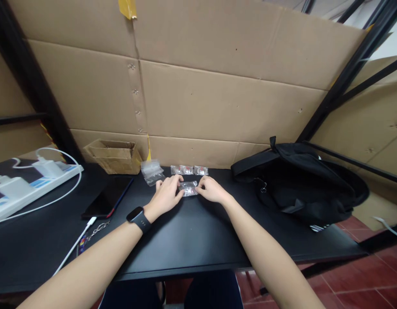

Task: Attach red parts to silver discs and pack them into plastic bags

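Observation:
A small clear plastic bag (pixel 190 189) with something reddish inside lies on the black tabletop between my hands. My left hand (pixel 167 192), a dark watch on its wrist, has its curved fingers and thumb at the bag's left edge. The right edge is pinched between the thumb and fingers of my right hand (pixel 212 189). Just beyond, a row of similar small filled bags (pixel 187 170) lies along the cardboard wall. Flat clear bags (pixel 152 171) lie in a loose pile beyond my left hand. What exactly is inside the bags is too small to tell.
An open cardboard box (pixel 116 158) stands at the back left. Nearer are a dark phone (pixel 108 197), a keychain (pixel 95 231) and a white cable. A power strip (pixel 34 189) with plugs sits far left. A black backpack (pixel 301 180) lies on the right.

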{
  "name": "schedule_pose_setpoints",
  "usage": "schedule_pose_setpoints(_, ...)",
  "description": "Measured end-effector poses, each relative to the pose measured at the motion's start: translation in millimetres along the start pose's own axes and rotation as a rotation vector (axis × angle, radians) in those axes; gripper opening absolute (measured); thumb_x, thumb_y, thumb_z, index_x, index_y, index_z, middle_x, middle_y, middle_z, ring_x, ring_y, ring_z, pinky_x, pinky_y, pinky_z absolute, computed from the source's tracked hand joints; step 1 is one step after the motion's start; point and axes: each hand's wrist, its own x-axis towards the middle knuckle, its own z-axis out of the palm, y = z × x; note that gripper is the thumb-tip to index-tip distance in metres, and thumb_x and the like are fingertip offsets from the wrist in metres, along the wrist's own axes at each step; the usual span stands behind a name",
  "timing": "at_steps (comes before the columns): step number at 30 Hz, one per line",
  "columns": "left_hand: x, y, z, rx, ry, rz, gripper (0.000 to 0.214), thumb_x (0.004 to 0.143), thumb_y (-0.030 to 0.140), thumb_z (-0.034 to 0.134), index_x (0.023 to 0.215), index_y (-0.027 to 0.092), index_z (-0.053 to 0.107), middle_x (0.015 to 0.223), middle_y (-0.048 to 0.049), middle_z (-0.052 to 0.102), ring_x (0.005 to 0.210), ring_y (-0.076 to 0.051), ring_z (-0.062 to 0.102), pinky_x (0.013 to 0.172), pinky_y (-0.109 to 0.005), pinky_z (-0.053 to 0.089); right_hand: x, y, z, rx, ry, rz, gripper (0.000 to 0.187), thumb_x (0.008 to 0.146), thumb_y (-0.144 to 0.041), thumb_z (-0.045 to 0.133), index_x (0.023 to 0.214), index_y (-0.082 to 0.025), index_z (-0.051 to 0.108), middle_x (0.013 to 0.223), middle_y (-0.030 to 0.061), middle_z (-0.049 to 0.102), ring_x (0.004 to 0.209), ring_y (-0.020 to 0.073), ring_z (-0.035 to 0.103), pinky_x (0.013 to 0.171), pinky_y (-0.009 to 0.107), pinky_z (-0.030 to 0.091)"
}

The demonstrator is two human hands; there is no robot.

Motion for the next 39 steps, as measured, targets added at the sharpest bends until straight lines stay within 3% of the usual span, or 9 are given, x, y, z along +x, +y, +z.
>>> schedule_pose_setpoints(4, -2, 4, -3.0, 0.067, 0.003, 0.124, 0.027, 0.096, 0.035, 0.053, 0.122, 0.028, 0.055, 0.128, -0.0072, 0.062, 0.12, -0.029, 0.052, 0.093, -0.044, 0.035, -1, 1, 6, -0.024, 0.02, 0.039, 0.01, 0.087, -0.029, 0.068, 0.092, -0.021, 0.068, 0.097, 0.0051, 0.065, 0.086, 0.019, 0.061, 0.075, 0.029, 0.045)
schedule_pose_setpoints(7, -3, 7, -5.6, 0.085, -0.078, 0.184, 0.025, 0.1, 0.043, 0.046, 0.114, 0.03, 0.063, 0.132, -0.0051, 0.061, 0.127, -0.03, 0.046, 0.097, -0.048, 0.034, -2, 1, 5, 0.006, 0.034, -0.075, 0.027, 0.086, -0.02, 0.067, 0.113, -0.023, 0.065, 0.105, 0.0059, 0.064, 0.098, 0.0198, 0.059, 0.086, 0.031, 0.046)
schedule_pose_setpoints(12, -5, 5, -5.1, 0.139, -0.11, 0.199, 0.036, 0.09, 0.053, 0.06, 0.114, 0.027, 0.069, 0.134, -0.0089, 0.058, 0.13, -0.035, 0.041, 0.102, -0.055, 0.032, -5, -2, -1, -0.057, -0.082, -0.113, 0.035, 0.082, -0.009, 0.064, 0.111, -0.027, 0.072, 0.119, 0.0071, 0.06, 0.117, 0.0248, 0.052, 0.102, 0.041, 0.04)
schedule_pose_setpoints(15, -5, 3, -4.1, 0.164, -0.099, 0.179, 0.03, 0.087, 0.042, 0.065, 0.112, 0.026, 0.07, 0.132, -0.0096, 0.058, 0.129, -0.035, 0.041, 0.1, -0.054, 0.034, -7, -5, -3, -0.075, -0.144, -0.064, 0.04, 0.078, -0.016, 0.072, 0.116, -0.029, 0.071, 0.129, 0.0083, 0.057, 0.124, 0.0299, 0.048, 0.103, 0.05, 0.038)
schedule_pose_setpoints(19, -4, 0, -3.0, 0.143, -0.037, 0.12, 0.018, 0.09, 0.027, 0.058, 0.1, 0.026, 0.073, 0.126, -0.0082, 0.062, 0.127, -0.033, 0.043, 0.098, -0.051, 0.035, -6, -8, -5, -0.025, -0.136, -0.03, 0.023, 0.089, -0.033, 0.069, 0.111, -0.029, 0.073, 0.134, 0.0099, 0.056, 0.13, 0.0321, 0.045, 0.104, 0.057, 0.034)
schedule_pose_setpoints(24, 1, -6, 0.7, 0.053, 0.008, -0.005, 0.02, 0.093, 0.034, 0.057, 0.088, 0.027, 0.075, 0.123, -0.0075, 0.064, 0.123, -0.033, 0.045, 0.095, -0.052, 0.036, -3, -5, -8, 0.071, -0.124, -0.006, 0.023, 0.097, -0.041, 0.06, 0.099, -0.026, 0.077, 0.132, 0.0098, 0.06, 0.128, 0.0312, 0.049, 0.104, 0.056, 0.035)
schedule_pose_setpoints(27, 3, -8, 3.3, 0.007, -0.004, -0.079, 0.023, 0.093, 0.037, 0.057, 0.084, 0.026, 0.076, 0.12, -0.0073, 0.065, 0.119, -0.032, 0.047, 0.094, -0.052, 0.036, -2, -2, -6, 0.118, -0.109, -0.04, 0.018, 0.089, -0.04, 0.073, 0.094, -0.024, 0.078, 0.128, 0.0093, 0.062, 0.124, 0.0295, 0.053, 0.104, 0.049, 0.039)
schedule_pose_setpoints(35, 7, -6, -8.7, -0.016, 0.034, -0.156, 0.024, 0.093, 0.045, 0.057, 0.094, 0.028, 0.074, 0.118, -0.0067, 0.065, 0.119, -0.033, 0.047, 0.096, -0.051, 0.036, 9, 11, -1, 0.318, 0.097, -0.054, 0.009, 0.082, -0.028, 0.078, 0.084, -0.019, 0.078, 0.11, 0.0075, 0.069, 0.106, 0.0208, 0.065, 0.104, 0.037, 0.044)
schedule_pose_setpoints(39, 6, -15, -30.5, 0.169, 0.237, -0.185, 0.019, 0.088, 0.034, 0.062, 0.104, 0.027, 0.069, 0.125, -0.0099, 0.06, 0.125, -0.036, 0.041, 0.097, -0.053, 0.034, 20, 34, -7, 0.178, 0.312, 0.255, 0.015, 0.085, -0.03, 0.072, 0.089, -0.016, 0.077, 0.108, 0.0091, 0.072, 0.105, 0.0216, 0.066, 0.097, 0.033, 0.048)
